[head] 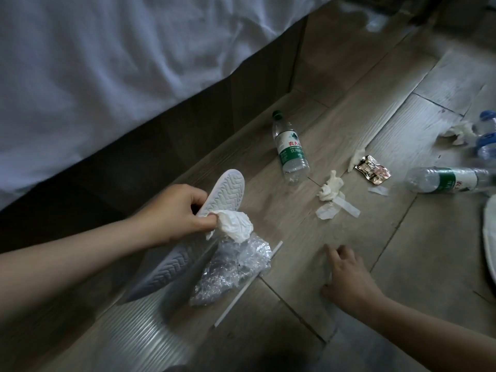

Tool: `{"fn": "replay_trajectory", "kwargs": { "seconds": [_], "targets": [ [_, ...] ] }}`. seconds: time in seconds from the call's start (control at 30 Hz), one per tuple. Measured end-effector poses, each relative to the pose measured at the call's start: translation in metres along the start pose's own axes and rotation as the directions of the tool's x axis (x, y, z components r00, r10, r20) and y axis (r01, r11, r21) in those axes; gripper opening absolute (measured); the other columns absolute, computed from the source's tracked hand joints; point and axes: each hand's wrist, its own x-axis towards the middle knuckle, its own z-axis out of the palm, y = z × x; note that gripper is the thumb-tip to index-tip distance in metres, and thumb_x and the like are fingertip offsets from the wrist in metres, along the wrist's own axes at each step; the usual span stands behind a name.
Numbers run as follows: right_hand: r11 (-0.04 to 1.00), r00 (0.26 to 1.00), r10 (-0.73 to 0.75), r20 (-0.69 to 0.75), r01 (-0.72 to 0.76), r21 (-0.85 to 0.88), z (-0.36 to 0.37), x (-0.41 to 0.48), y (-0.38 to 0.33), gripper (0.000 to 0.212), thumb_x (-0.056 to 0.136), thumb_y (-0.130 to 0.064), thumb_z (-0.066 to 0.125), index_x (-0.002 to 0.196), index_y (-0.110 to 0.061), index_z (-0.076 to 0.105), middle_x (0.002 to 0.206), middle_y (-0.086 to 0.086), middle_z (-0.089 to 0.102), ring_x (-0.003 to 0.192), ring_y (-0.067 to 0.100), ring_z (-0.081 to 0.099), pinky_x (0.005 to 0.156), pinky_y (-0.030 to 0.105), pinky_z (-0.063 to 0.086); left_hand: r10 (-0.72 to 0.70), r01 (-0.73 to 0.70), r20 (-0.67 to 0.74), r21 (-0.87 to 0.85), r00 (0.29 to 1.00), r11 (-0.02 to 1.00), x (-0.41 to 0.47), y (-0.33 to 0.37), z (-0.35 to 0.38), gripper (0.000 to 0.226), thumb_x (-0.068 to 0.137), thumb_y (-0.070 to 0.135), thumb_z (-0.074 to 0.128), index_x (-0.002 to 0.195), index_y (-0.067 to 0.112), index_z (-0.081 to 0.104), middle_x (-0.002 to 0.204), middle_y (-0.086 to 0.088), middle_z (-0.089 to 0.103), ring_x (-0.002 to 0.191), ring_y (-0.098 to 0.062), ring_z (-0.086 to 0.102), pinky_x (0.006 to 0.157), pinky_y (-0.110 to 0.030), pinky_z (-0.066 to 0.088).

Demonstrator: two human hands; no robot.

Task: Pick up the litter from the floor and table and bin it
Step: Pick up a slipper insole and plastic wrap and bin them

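Note:
My left hand (177, 210) grips a white slipper (228, 189) sole-up together with a crumpled white tissue (236, 224), held above the wooden floor. A second slipper (163, 272) hangs below it. Under the tissue lies crinkled clear plastic wrap (230, 267) beside a thin white straw (249, 283). My right hand (349, 277) hovers low over the floor, fingers spread, holding nothing. Further off lie an empty water bottle (290, 149), a crumpled tissue (331, 189), a foil wrapper (371, 169) and another bottle (445, 179).
A bed with white sheets (107, 63) and its dark wooden base (188, 135) borders the floor on the left. More tissue (459, 131) and blue-capped bottles (487, 135) lie at the right edge, next to a white rim (489, 237).

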Motion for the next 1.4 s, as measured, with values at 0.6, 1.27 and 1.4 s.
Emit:
{"fn": "replay_trajectory", "kwargs": {
  "seconds": [0.6,1.27,1.4],
  "targets": [
    [0.992,0.995,-0.100,0.016,0.099,0.073,0.009,-0.015,-0.008,0.047,0.084,-0.008,0.060,0.125,-0.022,0.042,0.125,0.003,0.043,0.103,0.017,0.051,0.086,0.028,0.048,-0.202,0.201,0.036,0.016,0.979,0.979,-0.047,-0.032,-0.013,0.016,0.070,0.020,0.076,0.056,0.022,0.071,0.057,0.012,0.068,0.051,0.004,0.057,0.050,-0.012,0.040],
    [0.465,0.539,-0.832,0.129,0.807,-0.364,-0.002,0.038,-0.192,0.075,0.085,-0.054,0.059,0.147,-0.029,0.023,0.157,0.006,0.014,0.145,0.029,0.012,0.118,0.047,0.014,-0.397,0.392,0.027,0.108,0.917,0.913,-0.111,-0.108,-0.038,0.040,0.055,0.051,0.062,0.062,0.012,0.067,0.062,-0.002,0.066,0.047,-0.003,0.053,0.044,-0.019,0.039],
    [0.420,0.529,-0.808,0.258,0.826,-0.377,0.019,0.055,-0.232,0.080,0.085,-0.057,0.055,0.150,-0.034,0.016,0.161,0.005,-0.004,0.147,0.036,-0.006,0.119,0.055,0.005,-0.430,0.428,0.017,0.078,0.903,0.901,-0.120,-0.117,-0.038,0.041,0.055,0.050,0.062,0.060,0.010,0.064,0.056,-0.002,0.062,0.046,-0.001,0.049,0.045,-0.018,0.037]
  ]
}}
